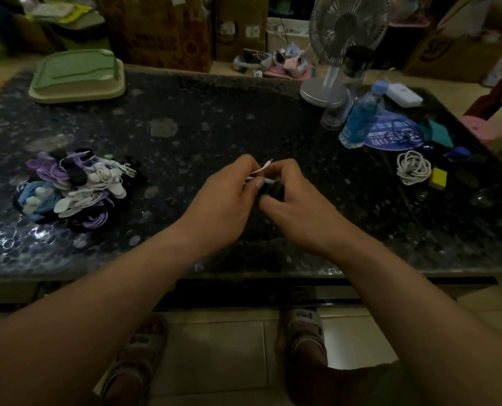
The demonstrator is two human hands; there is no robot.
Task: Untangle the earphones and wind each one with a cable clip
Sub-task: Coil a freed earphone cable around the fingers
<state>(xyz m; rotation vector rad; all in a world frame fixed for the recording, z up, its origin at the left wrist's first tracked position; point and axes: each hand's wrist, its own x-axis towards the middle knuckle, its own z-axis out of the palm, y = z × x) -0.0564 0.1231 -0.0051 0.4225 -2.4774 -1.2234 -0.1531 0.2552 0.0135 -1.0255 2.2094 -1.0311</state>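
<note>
Left hand: the left hand (pixel 229 191) hangs over the middle of the table, fingers curled, pinching a pale earphone cable (pixel 260 170) between thumb and fingertips.
Right hand: the right hand (pixel 284 194) is just beside the left and touching it, fingers curled round a small dark object (pixel 273 189); whether that is a clip or coiled wire cannot be told.
Earphone cable: it runs between the two hands, and its plug end sticks up and to the right above the knuckles; the rest is hidden by the fingers.
Table: a dark speckled stone table (pixel 214 118), its near edge above the person's sandals (pixel 144 347).
Left side: a pile of wound earphones (pixel 74 189) in purple, white, blue and black, well apart from the hands.
Back left: a pale green tray (pixel 78 77) lying upside down near the far edge.
Back right: a desk fan (pixel 346 27), a clear tumbler (pixel 355 71) with a dark lid in front of it, and a blue bottle (pixel 361 118) beside that.
Right side: a white coiled cable (pixel 413 168), loose, with a yellow block (pixel 438 178) just beside it; a blue disc (pixel 390 133) carrying spectacles (pixel 402 134) lies behind them.
Far right: a white box (pixel 402 95) near the table's corner.
Behind the table: cardboard boxes (pixel 161 30) stacked along the floor.
In the way: only the person's own fingers cover the work; the table between the hands and both piles is bare stone.
</note>
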